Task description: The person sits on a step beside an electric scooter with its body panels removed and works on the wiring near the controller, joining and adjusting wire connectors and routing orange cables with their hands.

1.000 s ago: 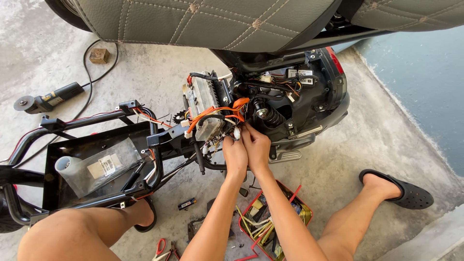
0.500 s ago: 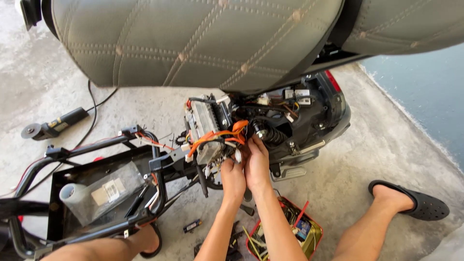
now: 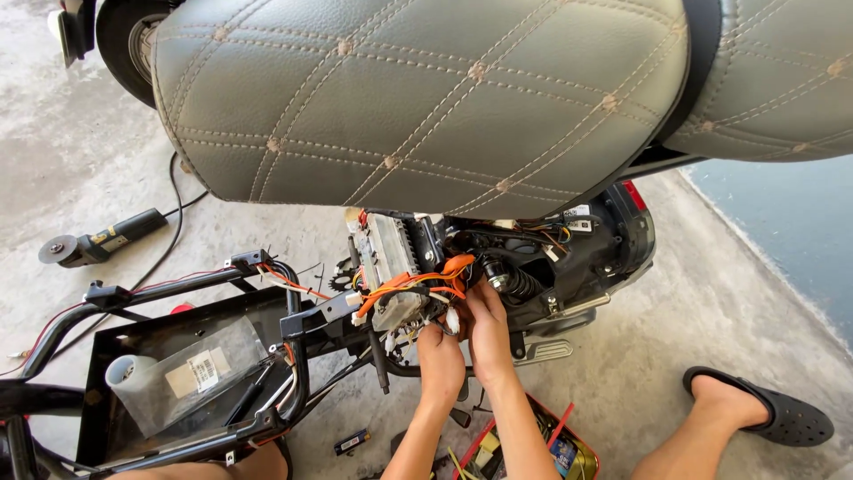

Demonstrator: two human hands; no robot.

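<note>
The fingers (image 3: 442,322) of the left hand (image 3: 442,360) are curled narrow around the small white connectors at the end of the orange wire bundle (image 3: 418,280), just below the ribbed grey controller box (image 3: 386,258) under the raised quilted seat (image 3: 426,98). The fingers of the right hand (image 3: 487,333), touching the left, pinch into the same wires beside the black coil spring (image 3: 508,283); whether they grip a plug or only press on it I cannot tell.

The bundle looks light, soft and bendy, and would flop if lifted by the middle. Its thin strands and plastic plugs look easy to strain, so I judge the plug bodies the safer place to hold, not the bare wire.

Going left to right for containers: an angle grinder (image 3: 93,242) lies on the concrete floor (image 3: 693,311), with no container near it. Next, the black metal tray (image 3: 98,400) of the open frame holds a clear plastic bag (image 3: 191,378) with a paper label, and a pale roll or tube at the bag's left end. Near the bottom edge, between the forearms and the right knee, a red-rimmed tin (image 3: 582,449) holds a jumble of small tools and bits, too cluttered to sort out. Far right, a foot in a black sandal (image 3: 782,413) rests on the floor.
</note>
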